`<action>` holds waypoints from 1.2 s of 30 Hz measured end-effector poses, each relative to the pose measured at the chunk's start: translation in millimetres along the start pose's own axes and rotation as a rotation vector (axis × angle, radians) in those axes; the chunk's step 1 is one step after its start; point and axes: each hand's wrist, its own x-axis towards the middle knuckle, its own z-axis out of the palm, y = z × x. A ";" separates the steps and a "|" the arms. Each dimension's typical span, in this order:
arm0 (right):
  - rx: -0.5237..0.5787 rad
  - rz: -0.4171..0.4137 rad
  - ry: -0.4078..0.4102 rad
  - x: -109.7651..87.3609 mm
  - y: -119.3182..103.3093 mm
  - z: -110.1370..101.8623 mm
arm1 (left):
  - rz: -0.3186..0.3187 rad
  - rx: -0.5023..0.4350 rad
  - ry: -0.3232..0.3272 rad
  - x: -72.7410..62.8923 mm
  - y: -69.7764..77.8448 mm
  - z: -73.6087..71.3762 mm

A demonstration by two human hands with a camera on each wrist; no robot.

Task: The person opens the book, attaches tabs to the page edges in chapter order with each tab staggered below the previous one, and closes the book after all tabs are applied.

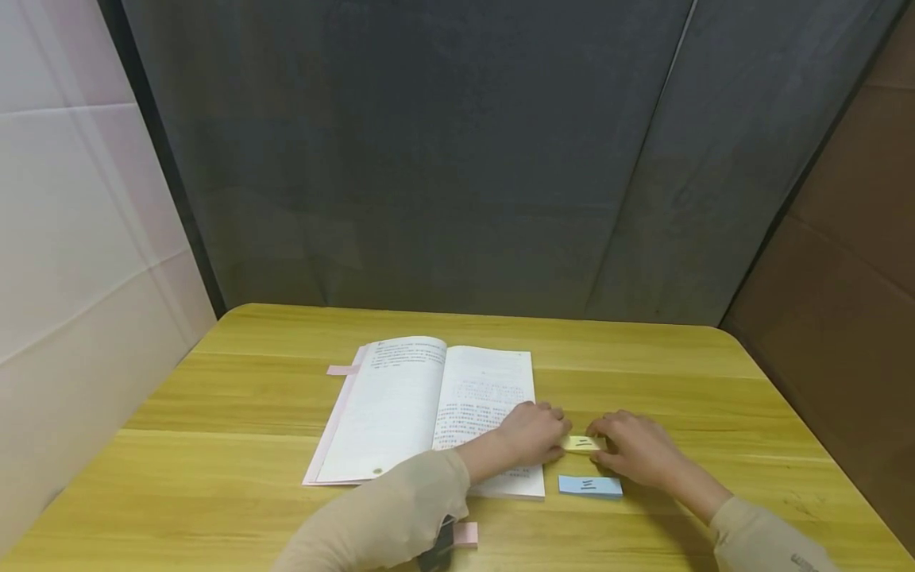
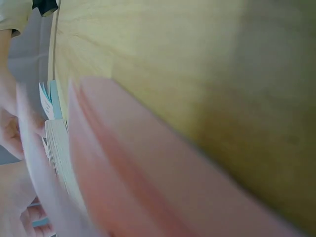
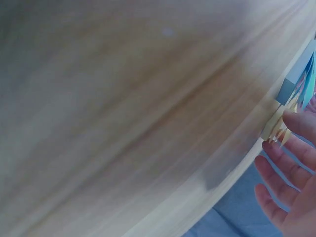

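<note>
A yellow sticky-note pad [image 1: 583, 444] with a dark handwritten mark lies between my two hands. My left hand [image 1: 530, 435] pinches its left end, the wrist passing over the open book's right page [image 1: 489, 373]. At the right end, my right hand [image 1: 636, 449] pinches it between thumb and forefinger. In the right wrist view, the other fingers [image 3: 276, 180] spread away from the yellow pad [image 3: 272, 122], and a leaf lifts at its end. Just nearer than it lies a blue sticky-note pad [image 1: 589, 487], marked with strokes.
A pink tab [image 1: 343, 370] sticks out of the book's left side. Nearer, a pink sticky-note pad [image 1: 465, 534] and a dark object [image 1: 438, 548] are partly hidden by the left sleeve [image 1: 400, 508]. The wooden table [image 1: 214, 445] meets a dark panel behind.
</note>
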 end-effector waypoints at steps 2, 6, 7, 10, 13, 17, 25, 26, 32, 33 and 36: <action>0.005 -0.005 0.007 1.1 -0.8 -1.9 | 0.001 -0.020 0.016 -1.5 -1.4 -0.1; 0.019 -0.023 0.033 3.6 -1.1 -7.6 | 0.006 -0.046 0.070 -4.8 -5.2 -1.7; 0.022 -0.033 0.043 4.0 -1.0 -9.3 | 0.008 -0.052 0.084 -5.5 -6.3 -2.6; 0.017 -0.049 0.076 4.4 -1.0 -13.3 | 0.013 -0.077 0.121 -8.4 -9.1 -6.8; 0.006 -0.057 0.103 4.4 -2.9 -17.1 | 0.008 -0.122 0.135 -12.0 -11.4 -11.3; 0.007 -0.074 0.125 4.9 -7.1 -22.5 | -0.006 -0.167 0.147 -18.8 -14.9 -16.8; 0.035 -0.148 0.180 11.7 -22.1 -31.3 | 0.018 -0.329 0.218 -39.9 -24.7 -25.1; 0.042 -0.157 0.181 13.0 -25.0 -32.5 | 0.022 -0.350 0.230 -43.2 -26.2 -25.7; 0.055 -0.200 0.189 19.2 -40.6 -37.6 | 0.009 -0.401 0.304 -64.7 -32.8 -30.8; 0.058 -0.207 0.195 19.9 -42.6 -37.8 | 0.005 -0.400 0.320 -68.0 -33.6 -31.5; 0.065 -0.229 0.220 22.3 -47.5 -37.0 | -0.007 -0.404 0.371 -77.0 -35.4 -32.9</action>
